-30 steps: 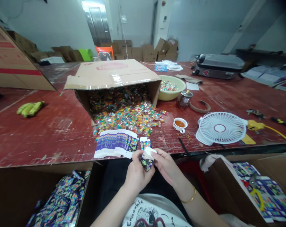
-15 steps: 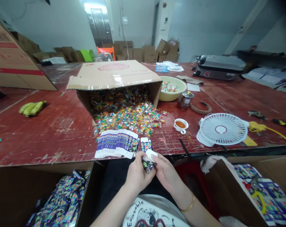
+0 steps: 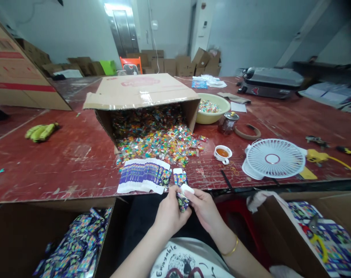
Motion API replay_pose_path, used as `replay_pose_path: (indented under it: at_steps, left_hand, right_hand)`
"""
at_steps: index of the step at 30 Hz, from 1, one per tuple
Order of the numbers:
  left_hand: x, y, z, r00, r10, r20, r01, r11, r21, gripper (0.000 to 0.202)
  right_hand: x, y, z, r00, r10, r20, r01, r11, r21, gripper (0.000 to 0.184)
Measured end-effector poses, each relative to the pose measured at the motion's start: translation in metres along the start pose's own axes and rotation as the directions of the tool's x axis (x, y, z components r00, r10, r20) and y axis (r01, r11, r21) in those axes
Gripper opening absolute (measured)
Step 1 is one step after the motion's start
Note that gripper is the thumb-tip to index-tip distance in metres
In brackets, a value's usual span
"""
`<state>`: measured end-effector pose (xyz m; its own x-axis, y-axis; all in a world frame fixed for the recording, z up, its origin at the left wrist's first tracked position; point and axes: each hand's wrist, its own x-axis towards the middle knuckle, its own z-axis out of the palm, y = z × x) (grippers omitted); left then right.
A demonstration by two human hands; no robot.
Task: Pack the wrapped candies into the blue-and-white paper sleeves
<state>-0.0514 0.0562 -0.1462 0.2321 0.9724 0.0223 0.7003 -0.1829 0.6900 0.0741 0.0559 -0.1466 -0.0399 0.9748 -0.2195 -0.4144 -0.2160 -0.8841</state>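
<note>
My left hand point(image 3: 167, 213) and my right hand point(image 3: 203, 206) meet just below the table's front edge, both closed on a small colourful printed box point(image 3: 182, 199) with a white flap at its top. On the table right above them lies a fanned row of flat printed boxes point(image 3: 143, 175) and one more small box point(image 3: 179, 177). Behind these, wrapped candies point(image 3: 161, 143) spill out of a cardboard carton point(image 3: 140, 94) lying on its side.
A carton of filled printed boxes point(image 3: 74, 247) stands at lower left, and another carton with flat sheets and scissors point(image 3: 317, 231) at lower right. On the red table point(image 3: 48, 166) are a white fan point(image 3: 275, 158), a cup point(image 3: 222, 153), a glass jar point(image 3: 228, 122), a candy bowl point(image 3: 212, 108) and bananas point(image 3: 40, 132).
Both hands have drawn slightly upward toward the table's edge with the small box, the fingers shifting on its white flap. Nothing on the table has moved.
</note>
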Motion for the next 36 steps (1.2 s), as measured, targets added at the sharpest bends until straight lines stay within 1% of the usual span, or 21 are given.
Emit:
replay_pose_path:
  at_steps: [2,3,5,6,7,8,11,13,14,16,19,21,23,25,26,28,29,31,33,34,36]
  left_hand:
    - [0.000,0.000,0.002,1.000,0.005,-0.008,-0.005,0.999,0.037,0.043]
    - [0.000,0.001,0.003,1.000,0.009,-0.016,-0.008,0.999,0.050,0.043]
    - [-0.001,0.001,0.005,0.999,0.016,-0.036,-0.014,0.998,0.058,0.043]
    - [-0.001,0.001,0.006,0.999,0.022,-0.048,-0.019,0.999,0.049,0.044]
    - [-0.002,0.001,0.006,0.998,0.029,-0.062,-0.026,0.999,0.036,0.048]
    - [-0.003,0.001,0.006,0.996,0.034,-0.080,-0.032,0.999,0.024,0.055]
    - [-0.004,0.001,0.005,0.993,0.044,-0.113,-0.043,0.999,0.016,0.077]
    - [-0.004,0.002,0.004,0.994,0.040,-0.103,-0.037,0.999,0.030,0.079]
    - [-0.004,0.004,0.003,0.995,0.037,-0.092,-0.035,0.999,0.031,0.076]
    - [-0.004,0.008,-0.001,0.997,0.029,-0.076,-0.029,1.000,0.002,0.068]
    - [-0.004,0.014,-0.008,0.997,0.015,-0.075,-0.022,0.996,-0.091,0.056]
    - [-0.004,0.017,-0.013,0.997,0.015,-0.077,-0.028,0.985,-0.170,0.050]
    - [-0.004,0.018,-0.017,0.998,0.014,-0.066,-0.032,0.959,-0.282,0.049]
    - [-0.004,0.018,-0.020,0.998,-0.005,-0.056,-0.020,0.905,-0.425,0.051]
    - [-0.004,0.019,-0.021,0.998,-0.023,-0.051,-0.006,0.871,-0.491,0.052]
    - [-0.004,0.021,-0.023,0.997,-0.064,-0.053,0.022,0.812,-0.584,0.049]
    - [-0.005,0.022,-0.024,0.995,-0.078,-0.057,0.027,0.794,-0.607,0.047]
    - [-0.007,0.026,-0.027,0.992,-0.101,-0.080,0.028,0.778,-0.628,0.042]
    - [-0.008,0.029,-0.028,0.987,-0.117,-0.109,0.017,0.756,-0.654,0.042]
    - [-0.008,0.031,-0.028,0.984,-0.132,-0.119,0.015,0.729,-0.684,0.042]
    - [-0.008,0.035,-0.027,0.980,-0.176,-0.092,0.039,0.624,-0.780,0.044]
  right_hand:
    - [-0.005,0.001,0.001,0.991,-0.116,-0.065,0.104,0.980,-0.167,0.024]
    - [-0.008,0.001,0.003,0.978,-0.198,-0.070,0.173,0.949,-0.263,0.023]
    - [-0.014,0.002,0.006,0.938,-0.345,-0.015,0.310,0.859,-0.407,0.023]
    - [-0.016,0.002,0.007,0.923,-0.385,0.017,0.353,0.829,-0.435,0.023]
    - [-0.016,0.001,0.008,0.920,-0.390,0.025,0.363,0.827,-0.429,0.023]
    - [-0.015,0.001,0.009,0.932,-0.363,0.009,0.337,0.856,-0.393,0.023]
    - [-0.008,-0.001,0.008,0.984,-0.173,-0.049,0.163,0.973,-0.165,0.026]
    - [-0.003,-0.002,0.007,0.993,-0.104,-0.055,0.101,0.993,-0.056,0.026]
    - [-0.002,-0.002,0.007,0.992,-0.115,-0.060,0.112,0.992,-0.060,0.026]
    - [-0.004,-0.001,0.007,0.975,-0.216,-0.056,0.204,0.964,-0.169,0.024]
    - [-0.012,0.000,0.007,0.919,-0.392,0.047,0.383,0.856,-0.348,0.025]
    - [-0.017,-0.002,0.006,0.888,-0.435,0.148,0.456,0.792,-0.407,0.027]
    - [-0.019,-0.006,0.004,0.857,-0.446,0.258,0.514,0.713,-0.477,0.030]
    - [-0.021,-0.012,0.001,0.827,-0.437,0.353,0.562,0.636,-0.529,0.040]
    - [-0.021,-0.014,0.000,0.819,-0.428,0.382,0.573,0.618,-0.537,0.047]
    - [-0.021,-0.019,-0.003,0.818,-0.410,0.402,0.574,0.620,-0.535,0.058]
    - [-0.021,-0.021,-0.005,0.821,-0.406,0.402,0.570,0.626,-0.532,0.060]
    - [-0.023,-0.023,-0.006,0.821,-0.413,0.395,0.570,0.631,-0.526,0.057]
    - [-0.027,-0.024,-0.006,0.809,-0.429,0.402,0.587,0.628,-0.511,0.058]
    - [-0.029,-0.024,-0.005,0.800,-0.435,0.414,0.599,0.622,-0.505,0.065]
    - [-0.036,-0.026,-0.002,0.789,-0.428,0.441,0.613,0.599,-0.515,0.088]
